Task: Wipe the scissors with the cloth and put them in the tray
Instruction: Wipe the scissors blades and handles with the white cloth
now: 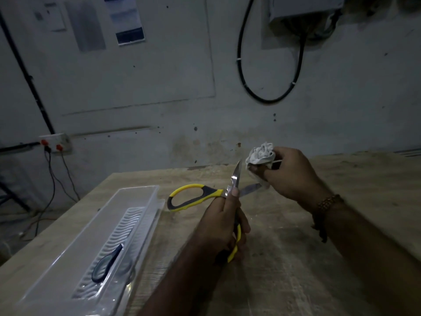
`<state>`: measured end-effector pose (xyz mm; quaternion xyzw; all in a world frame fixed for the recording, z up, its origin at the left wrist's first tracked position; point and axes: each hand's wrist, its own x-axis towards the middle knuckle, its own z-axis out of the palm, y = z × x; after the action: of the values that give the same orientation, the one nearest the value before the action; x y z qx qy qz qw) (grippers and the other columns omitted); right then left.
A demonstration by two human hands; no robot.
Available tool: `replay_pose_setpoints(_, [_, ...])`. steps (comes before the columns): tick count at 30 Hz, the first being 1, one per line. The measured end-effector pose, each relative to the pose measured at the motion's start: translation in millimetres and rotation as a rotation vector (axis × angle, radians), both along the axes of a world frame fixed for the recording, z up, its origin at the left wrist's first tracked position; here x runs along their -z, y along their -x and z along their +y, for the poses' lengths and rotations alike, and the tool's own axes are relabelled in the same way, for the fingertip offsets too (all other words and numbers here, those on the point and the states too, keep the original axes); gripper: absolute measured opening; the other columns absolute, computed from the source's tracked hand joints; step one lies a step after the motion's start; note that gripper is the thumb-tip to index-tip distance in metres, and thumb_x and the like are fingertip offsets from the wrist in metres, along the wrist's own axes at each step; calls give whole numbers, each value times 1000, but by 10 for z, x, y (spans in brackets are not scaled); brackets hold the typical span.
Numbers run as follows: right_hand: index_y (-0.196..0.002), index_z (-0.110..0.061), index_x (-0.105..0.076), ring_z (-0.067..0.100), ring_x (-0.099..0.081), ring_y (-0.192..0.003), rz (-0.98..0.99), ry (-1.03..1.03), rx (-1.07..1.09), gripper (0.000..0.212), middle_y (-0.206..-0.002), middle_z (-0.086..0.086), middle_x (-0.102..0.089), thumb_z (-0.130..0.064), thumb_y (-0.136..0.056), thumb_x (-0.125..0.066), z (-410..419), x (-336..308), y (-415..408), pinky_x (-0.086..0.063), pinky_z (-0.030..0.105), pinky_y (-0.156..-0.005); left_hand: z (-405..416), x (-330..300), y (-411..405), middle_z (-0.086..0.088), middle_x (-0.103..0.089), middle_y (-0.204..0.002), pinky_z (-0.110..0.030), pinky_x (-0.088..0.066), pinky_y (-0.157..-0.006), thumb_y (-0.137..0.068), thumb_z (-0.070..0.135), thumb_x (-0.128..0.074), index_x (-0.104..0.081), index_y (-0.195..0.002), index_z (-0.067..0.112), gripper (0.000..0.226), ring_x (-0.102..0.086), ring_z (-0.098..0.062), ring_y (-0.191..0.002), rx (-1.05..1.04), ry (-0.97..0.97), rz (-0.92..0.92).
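Two steps remain, I judge: finish wiping, then put away. Your left hand point(224, 221) grips one handle of the open scissors point(205, 195) above the wooden table point(284, 258). Your right hand point(289, 174) squeezes the cloth point(259, 153) around one blade. Beside them the clear tray point(136, 201) already holds one dark tool. Behind, the wall is dim and stained, with cables.

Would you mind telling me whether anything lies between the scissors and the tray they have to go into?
Nothing visible blocks the way. The scissors, held open in the left hand, are just right of the clear tray, with bare table between. A dark-handled tool already lies in the tray's near part; the far part looks free.
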<state>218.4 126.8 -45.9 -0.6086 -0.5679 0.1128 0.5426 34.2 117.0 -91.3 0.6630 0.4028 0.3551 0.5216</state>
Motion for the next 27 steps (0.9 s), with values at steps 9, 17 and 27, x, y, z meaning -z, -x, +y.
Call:
replay_pose_setpoints(9, [-111,-13,-80,1,-78,-84,136,250,-365,27,-98,-4,-84,-23,-86,-82,-23,-79,-105,-56,13,-64,10,-45,23,-27,-63,-69,-31,-49,-46,-108,58,-33,-61,-69,4,73,-59,-34,-53,48,-18,7])
replay_pose_setpoints(17, [-113,-12,-78,17,-74,-81,497,367,-368,32,-97,1,-82,-32,-87,-81,41,-24,-69,-55,28,-67,4,-20,-5,-33,-63,-68,-37,-50,-52,-109,57,-34,-63,-65,11,70,-62,-36,-52,62,-80,23])
replay_pose_setpoints(27, [-108,-7,-80,26,-78,-90,630,271,-225,26,-102,10,-82,-19,-86,-81,147,91,189,-63,37,-72,-53,-31,-14,-8,-61,-54,-27,-45,-40,-110,55,-30,-58,-75,6,67,-55,-22,-39,44,-101,115])
